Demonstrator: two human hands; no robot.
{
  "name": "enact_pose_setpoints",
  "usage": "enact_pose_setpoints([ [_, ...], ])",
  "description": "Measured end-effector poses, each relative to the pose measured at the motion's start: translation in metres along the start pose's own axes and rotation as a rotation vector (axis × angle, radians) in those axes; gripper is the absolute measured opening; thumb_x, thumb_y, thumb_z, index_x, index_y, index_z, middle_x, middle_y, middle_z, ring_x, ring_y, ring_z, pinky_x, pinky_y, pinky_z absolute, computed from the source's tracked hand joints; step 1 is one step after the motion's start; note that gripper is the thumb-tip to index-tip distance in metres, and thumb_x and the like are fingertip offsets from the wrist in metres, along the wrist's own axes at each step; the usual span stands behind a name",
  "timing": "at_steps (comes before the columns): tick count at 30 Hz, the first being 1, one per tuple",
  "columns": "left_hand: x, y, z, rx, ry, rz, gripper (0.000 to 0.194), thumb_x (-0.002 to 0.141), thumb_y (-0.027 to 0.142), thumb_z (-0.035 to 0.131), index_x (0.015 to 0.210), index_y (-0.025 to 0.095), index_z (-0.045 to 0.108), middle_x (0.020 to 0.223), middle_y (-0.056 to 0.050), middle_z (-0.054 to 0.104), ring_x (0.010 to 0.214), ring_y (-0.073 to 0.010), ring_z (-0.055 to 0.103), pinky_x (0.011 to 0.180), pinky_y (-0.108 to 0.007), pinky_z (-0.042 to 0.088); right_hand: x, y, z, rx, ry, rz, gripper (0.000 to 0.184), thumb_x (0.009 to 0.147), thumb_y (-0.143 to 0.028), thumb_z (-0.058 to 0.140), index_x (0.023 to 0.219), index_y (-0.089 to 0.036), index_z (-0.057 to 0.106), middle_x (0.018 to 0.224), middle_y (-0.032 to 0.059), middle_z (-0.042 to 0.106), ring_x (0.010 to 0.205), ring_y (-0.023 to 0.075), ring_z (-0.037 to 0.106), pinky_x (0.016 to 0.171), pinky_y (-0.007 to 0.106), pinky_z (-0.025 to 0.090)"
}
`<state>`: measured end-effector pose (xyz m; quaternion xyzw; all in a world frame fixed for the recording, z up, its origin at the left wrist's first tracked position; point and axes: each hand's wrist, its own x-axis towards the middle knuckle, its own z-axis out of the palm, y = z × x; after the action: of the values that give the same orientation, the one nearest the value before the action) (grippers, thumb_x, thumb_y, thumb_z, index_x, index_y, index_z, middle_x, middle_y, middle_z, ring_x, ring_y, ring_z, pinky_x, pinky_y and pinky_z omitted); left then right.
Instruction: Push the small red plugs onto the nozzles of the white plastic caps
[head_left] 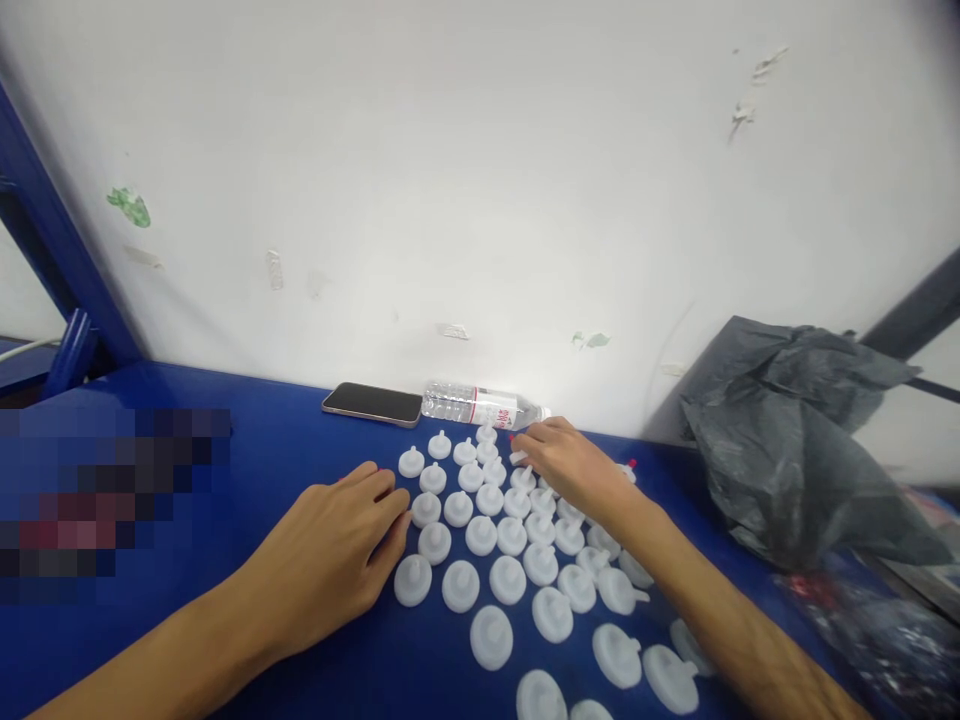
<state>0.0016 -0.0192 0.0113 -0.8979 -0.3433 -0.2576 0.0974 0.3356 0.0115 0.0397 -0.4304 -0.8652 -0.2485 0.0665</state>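
Wall (480, 180) across the back, white, scuffed, bits of old tape and paint stuck on it. Blue counter (262, 430) below, running up to the wall. Dark grey plastic bag (787, 440) slumped at the right end, crumpled, clear plastic wrap (892, 630) in front of it, blurred. Blue post (71, 230) slants at far left. Left hand (334, 545) palm down just left of the white caps, fingers curled and close together, tips hidden from view; cannot tell whether it grips anything. Right hand (570, 460) reaches over the far right part of the group, fingers bent downward near the bottle's cap end, tips at a small white piece (519, 457); cannot tell if they pinch it or only touch it. Bottle (454, 402) lies on its side along the wall, clear, white label with red marking, cap end pointing right. Phone (373, 402) flat just left of the bottle, dark screen up. White caps (508, 580), round with a short stem, spread on the counter between and below the hands, rough rows, most stem up, several nearer ones tilted. Small red tip (631, 464) shows just beyond the right forearm.
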Motion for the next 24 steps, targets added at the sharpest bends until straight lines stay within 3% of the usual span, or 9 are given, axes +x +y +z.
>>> enact_pose_setpoints([
  [5, -0.0004, 0.0003, 0.0004, -0.019, 0.009, 0.001, 0.032, 0.108, 0.019, 0.042, 0.078, 0.026, 0.053, 0.078, 0.000, 0.060, 0.072, -0.0228, 0.061, 0.056, -0.036, 0.040, -0.0008, 0.0036, -0.0008, 0.013, -0.009, -0.049, 0.032, 0.090, 0.009, 0.064, 0.095, -0.022, 0.071, 0.091, 0.0026, 0.076, 0.093, 0.0231, 0.072, 0.088, 0.032, 0.054],
  [12, 0.0006, 0.0035, -0.0038, -0.009, -0.053, -0.021, 0.033, 0.108, 0.017, 0.041, 0.078, 0.025, 0.053, 0.078, -0.001, 0.060, 0.071, -0.0215, 0.061, 0.057, -0.036, 0.040, 0.0010, -0.0011, -0.0034, -0.004, -0.033, -0.001, 0.029, 0.093, 0.007, 0.060, 0.098, -0.020, 0.067, 0.090, 0.0046, 0.075, 0.081, 0.0227, 0.069, 0.089, 0.036, 0.053],
  [17, 0.0005, 0.0036, -0.0041, -0.003, -0.072, -0.019, 0.032, 0.108, 0.018, 0.041, 0.080, 0.025, 0.054, 0.080, -0.002, 0.061, 0.074, -0.0224, 0.062, 0.059, -0.037, 0.041, 0.0011, -0.0037, -0.0065, 0.013, -0.062, 0.032, 0.031, 0.092, 0.009, 0.057, 0.101, -0.020, 0.066, 0.089, 0.0036, 0.072, 0.076, 0.0219, 0.066, 0.080, 0.035, 0.050],
  [21, -0.0004, 0.0032, -0.0037, -0.012, -0.075, -0.024, 0.033, 0.109, 0.018, 0.040, 0.080, 0.025, 0.053, 0.080, -0.002, 0.061, 0.074, -0.0225, 0.062, 0.059, -0.036, 0.038, 0.0004, -0.0032, -0.0070, 0.063, -0.099, 0.024, 0.032, 0.090, 0.011, 0.056, 0.093, -0.019, 0.068, 0.091, 0.0042, 0.073, 0.079, 0.0198, 0.067, 0.075, 0.031, 0.049],
  [24, 0.0002, 0.0016, -0.0055, -0.025, -0.090, -0.040, 0.032, 0.108, 0.018, 0.040, 0.079, 0.025, 0.053, 0.080, -0.002, 0.061, 0.075, -0.0229, 0.061, 0.059, -0.036, 0.037, 0.0002, -0.0020, -0.0074, 0.114, -0.112, 0.028, 0.036, 0.090, 0.011, 0.057, 0.101, -0.018, 0.073, 0.097, 0.0049, 0.076, 0.087, 0.0197, 0.072, 0.077, 0.030, 0.052],
])
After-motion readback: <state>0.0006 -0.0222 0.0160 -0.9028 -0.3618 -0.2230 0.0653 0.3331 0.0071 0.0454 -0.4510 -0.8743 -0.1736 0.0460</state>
